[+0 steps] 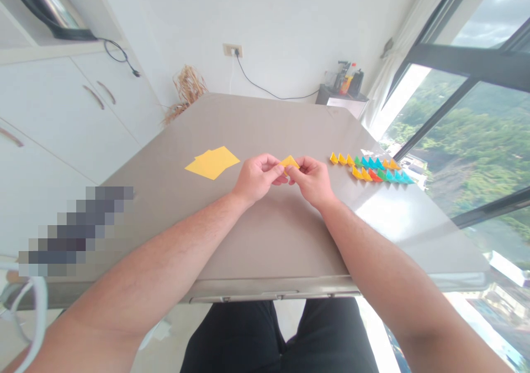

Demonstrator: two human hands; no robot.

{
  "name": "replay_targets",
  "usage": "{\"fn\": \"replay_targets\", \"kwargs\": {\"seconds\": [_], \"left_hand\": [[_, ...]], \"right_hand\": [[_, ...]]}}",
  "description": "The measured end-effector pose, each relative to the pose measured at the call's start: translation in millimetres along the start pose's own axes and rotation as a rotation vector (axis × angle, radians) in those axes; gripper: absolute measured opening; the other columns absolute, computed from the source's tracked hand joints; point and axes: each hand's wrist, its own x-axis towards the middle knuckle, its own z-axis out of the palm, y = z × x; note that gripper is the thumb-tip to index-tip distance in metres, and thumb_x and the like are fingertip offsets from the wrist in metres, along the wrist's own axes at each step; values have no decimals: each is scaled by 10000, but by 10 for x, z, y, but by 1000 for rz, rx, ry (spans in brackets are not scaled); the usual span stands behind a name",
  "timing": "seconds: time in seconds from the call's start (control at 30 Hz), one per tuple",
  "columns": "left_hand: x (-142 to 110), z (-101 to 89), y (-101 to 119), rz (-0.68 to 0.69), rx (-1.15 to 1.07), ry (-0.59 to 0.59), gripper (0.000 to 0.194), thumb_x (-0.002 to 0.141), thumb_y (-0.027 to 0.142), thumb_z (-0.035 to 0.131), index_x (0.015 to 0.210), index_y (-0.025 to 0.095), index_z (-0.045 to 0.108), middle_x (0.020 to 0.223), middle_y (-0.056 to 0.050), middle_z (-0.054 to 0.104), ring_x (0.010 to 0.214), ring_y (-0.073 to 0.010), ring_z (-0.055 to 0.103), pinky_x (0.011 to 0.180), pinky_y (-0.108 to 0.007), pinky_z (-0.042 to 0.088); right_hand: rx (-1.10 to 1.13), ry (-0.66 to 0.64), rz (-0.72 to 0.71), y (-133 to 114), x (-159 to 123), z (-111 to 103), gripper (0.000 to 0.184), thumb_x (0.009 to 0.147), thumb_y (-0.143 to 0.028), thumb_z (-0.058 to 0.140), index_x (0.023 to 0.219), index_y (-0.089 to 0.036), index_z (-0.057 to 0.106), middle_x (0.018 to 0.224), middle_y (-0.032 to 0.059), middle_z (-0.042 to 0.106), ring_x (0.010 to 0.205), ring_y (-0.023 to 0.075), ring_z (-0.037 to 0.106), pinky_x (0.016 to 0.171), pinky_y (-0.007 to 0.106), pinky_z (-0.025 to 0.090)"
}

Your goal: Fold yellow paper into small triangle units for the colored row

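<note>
My left hand [256, 177] and my right hand [311, 180] meet over the middle of the grey table [265, 240]. Both pinch a small folded yellow paper piece [289, 162] between thumb and fingers, held just above the tabletop. A small stack of flat yellow paper sheets [212, 162] lies to the left of my left hand. To the right of my right hand lie two rows of several folded paper triangles [372, 169] in yellow, blue, green and red.
A wall socket [232, 49] with a black cable is behind the table. Dried grass [187, 89] sits at the far left corner, bottles on a small stand [343, 83] at the far right. A large window [467, 119] runs along the right; white cabinets [62, 119] stand left.
</note>
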Motion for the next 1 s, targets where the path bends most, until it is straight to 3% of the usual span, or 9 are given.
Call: {"fn": "replay_targets", "kwargs": {"seconds": [0.53,0.77,1.0], "left_hand": [[-10,82,-27,9,-40,84,232,811,355,768,762,167,641,705,-25,716,642,-142,690,647,-274,566],[31,24,-89,67,-24,-42,216,817,358,760,836,181,639,771,-13,703,663,-119,654,651,-271,548],[52,-26,-79,140,147,70,169,854,327,700,778,192,630,708,-2,696,635,-118,624,641,-272,513]], "right_hand": [[-52,48,5,-74,-19,42,110,759,-268,675,694,-183,649,569,-21,601,533,106,507,504,242,363],[-79,35,18,-67,-47,-6,186,732,-347,772,722,-169,723,635,28,686,594,142,598,550,263,437],[-145,32,20,-22,-41,13,304,718,-464,800,795,-171,773,609,10,649,558,131,519,530,276,406]]}}
